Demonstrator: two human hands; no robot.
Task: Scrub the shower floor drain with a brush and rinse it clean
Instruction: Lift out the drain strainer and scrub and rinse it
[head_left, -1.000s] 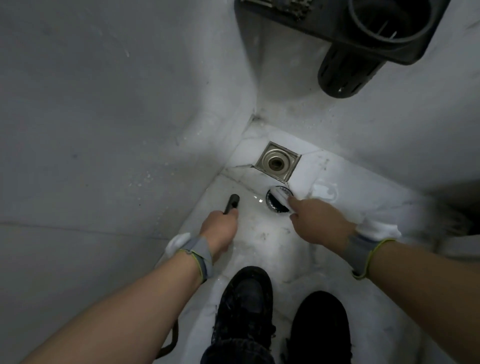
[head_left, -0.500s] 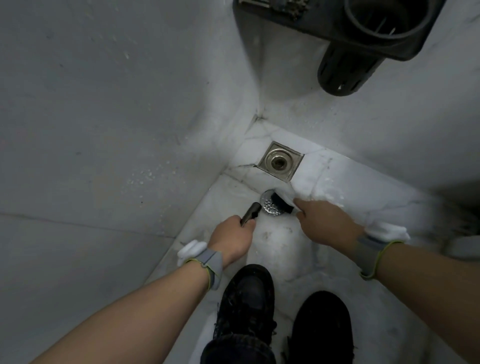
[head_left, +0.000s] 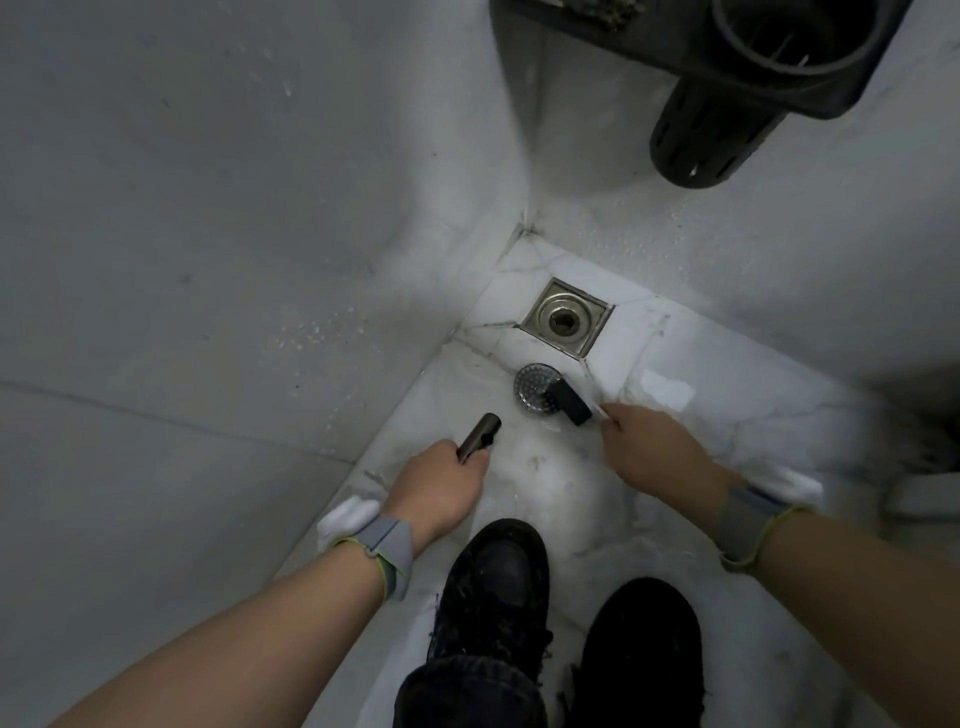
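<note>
The square metal floor drain (head_left: 565, 317) lies open in the corner of the white tiled floor. Its round perforated cover (head_left: 531, 386) rests on the tile just in front of it. My right hand (head_left: 652, 449) grips a brush by its thin handle, and the dark brush head (head_left: 570, 401) presses on the cover's right side. My left hand (head_left: 441, 486) grips a dark metal spray nozzle (head_left: 480, 435) that points toward the cover from the lower left. No water stream is visible.
Grey walls meet at the corner behind the drain. A black rack with a perforated cup (head_left: 722, 124) hangs on the right wall above. My two black shoes (head_left: 493, 587) stand on the wet floor below my hands. A white scrap (head_left: 667, 389) lies right of the cover.
The nozzle in my left hand swung toward the cover, then drew back to the lower left. The brush head moved across the cover to its right side.
</note>
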